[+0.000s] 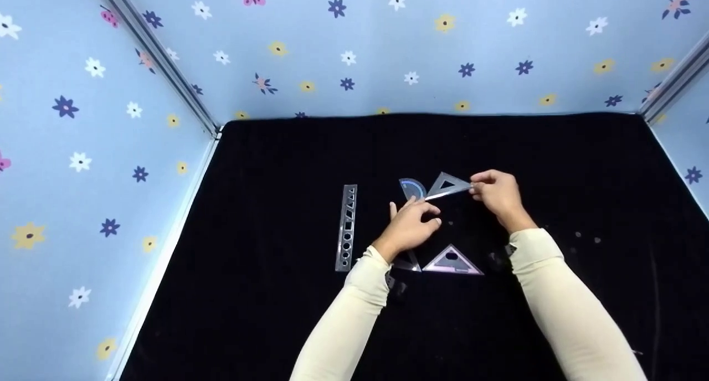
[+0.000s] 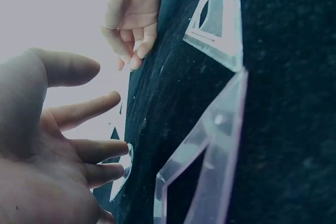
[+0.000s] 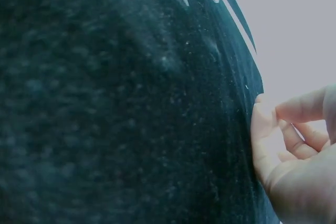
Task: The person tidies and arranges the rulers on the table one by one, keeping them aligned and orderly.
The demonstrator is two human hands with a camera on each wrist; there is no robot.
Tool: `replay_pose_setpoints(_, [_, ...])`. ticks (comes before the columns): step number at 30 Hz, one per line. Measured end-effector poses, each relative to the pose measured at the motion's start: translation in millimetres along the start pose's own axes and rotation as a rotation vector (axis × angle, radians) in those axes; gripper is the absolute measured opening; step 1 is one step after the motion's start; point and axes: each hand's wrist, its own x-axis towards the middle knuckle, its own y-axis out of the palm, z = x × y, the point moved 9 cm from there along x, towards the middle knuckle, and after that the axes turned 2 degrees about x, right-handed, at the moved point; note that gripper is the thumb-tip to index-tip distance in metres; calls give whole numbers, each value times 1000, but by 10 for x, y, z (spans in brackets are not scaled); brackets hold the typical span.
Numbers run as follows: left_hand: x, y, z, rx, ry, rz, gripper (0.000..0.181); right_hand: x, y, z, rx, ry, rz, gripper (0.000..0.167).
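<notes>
My right hand (image 1: 498, 195) pinches the right tip of a clear set square (image 1: 457, 184) between thumb and fingers. My left hand (image 1: 409, 226) reaches over the cloth with fingers extended. Its fingertips lie at the set square's left tip and the lower edge of a clear protractor (image 1: 409, 187) with a blue band. In the left wrist view, that hand's fingers (image 2: 86, 111) look straight and spread. Below the hands lies a pink-edged set square (image 1: 439, 264). Another set square (image 1: 408, 265) is partly hidden under my left wrist.
A clear stencil ruler (image 1: 340, 237) with cut-out shapes lies upright in view, left of my left hand. Black cloth (image 1: 266, 215) covers the surface. Small specks (image 1: 597, 240) lie on it to the right. Flower-patterned blue walls (image 1: 388, 32) stand at the back and sides.
</notes>
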Motion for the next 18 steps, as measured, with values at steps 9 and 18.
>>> replay_pose_setpoints(9, [-71,-49,-14,4,33,-70,25,-97,-1,74,44,-19,-10,25])
replay_pose_setpoints(18, [-113,-119,-38,-82,41,-152,23,-237,-32,69,23,-15,-18,24])
